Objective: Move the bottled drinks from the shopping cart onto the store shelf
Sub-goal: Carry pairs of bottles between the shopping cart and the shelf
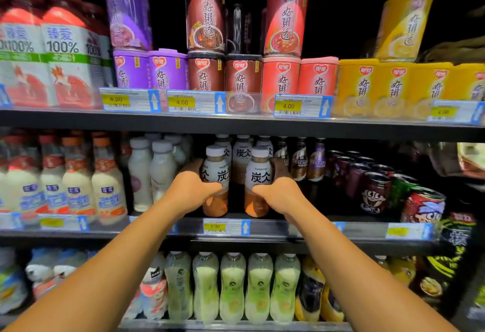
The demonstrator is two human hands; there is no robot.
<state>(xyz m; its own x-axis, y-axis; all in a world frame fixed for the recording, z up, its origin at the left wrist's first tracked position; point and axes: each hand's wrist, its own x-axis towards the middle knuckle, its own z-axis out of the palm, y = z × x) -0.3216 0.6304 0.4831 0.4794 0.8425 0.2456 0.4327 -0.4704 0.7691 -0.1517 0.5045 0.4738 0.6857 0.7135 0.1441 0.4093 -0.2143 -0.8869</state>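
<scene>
Each hand, left (193, 187) and right (278, 191), has a closed grip on a bottle (215, 174) above the 5.00 tag (223, 226); a careless release could topple the row behind

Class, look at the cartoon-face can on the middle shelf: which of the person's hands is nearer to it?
Right. The right hand, gripping a bottle, sits just left of the cartoon-face can; the left hand grips another bottle farther left, beyond the right one.
</scene>
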